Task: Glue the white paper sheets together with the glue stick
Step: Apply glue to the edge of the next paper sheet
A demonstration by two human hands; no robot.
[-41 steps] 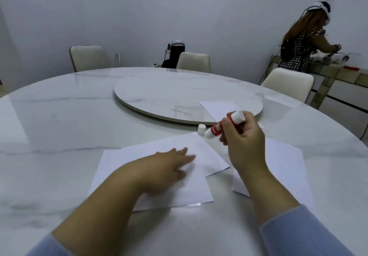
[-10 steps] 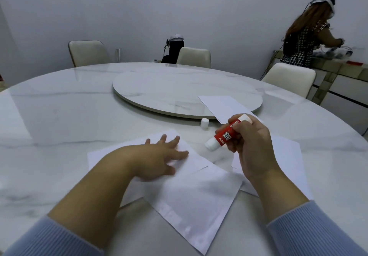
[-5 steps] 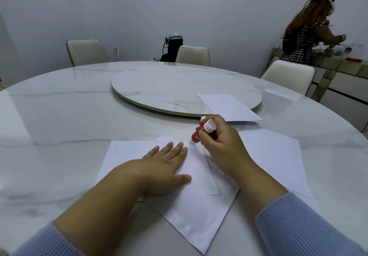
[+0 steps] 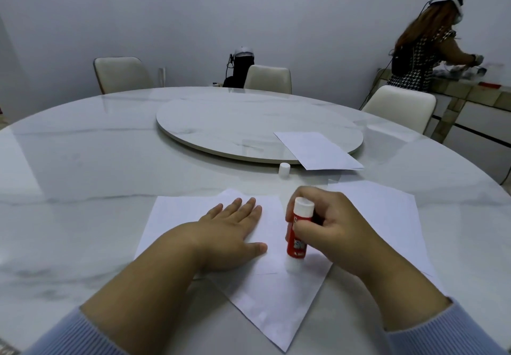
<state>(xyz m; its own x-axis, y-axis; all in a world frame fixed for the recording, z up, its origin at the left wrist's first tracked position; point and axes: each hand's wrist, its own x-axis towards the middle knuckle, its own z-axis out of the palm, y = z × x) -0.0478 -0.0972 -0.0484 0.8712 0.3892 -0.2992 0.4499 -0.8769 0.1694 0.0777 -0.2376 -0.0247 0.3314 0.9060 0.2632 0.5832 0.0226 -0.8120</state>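
Her left hand (image 4: 232, 233) lies flat on the top sheet (image 4: 193, 216) on the counter (image 4: 83, 161) while her right hand (image 4: 329, 233) grips the uncapped glue stick (image 4: 298, 233) upright, tip on paper, so gluing looks underway with other sheets unjoined.

Two bare forearms reach into view from the near edge, each emerging from a pale blue ribbed-knit sleeve pushed back well above the wrist. The left sleeve (image 4: 69, 335) shows a slightly fuzzy cuff edge; the right sleeve (image 4: 442, 329) shows fine parallel ribbing. The left hand (image 4: 229, 237) and right hand (image 4: 336, 233) wear no gloves, rings or watch.
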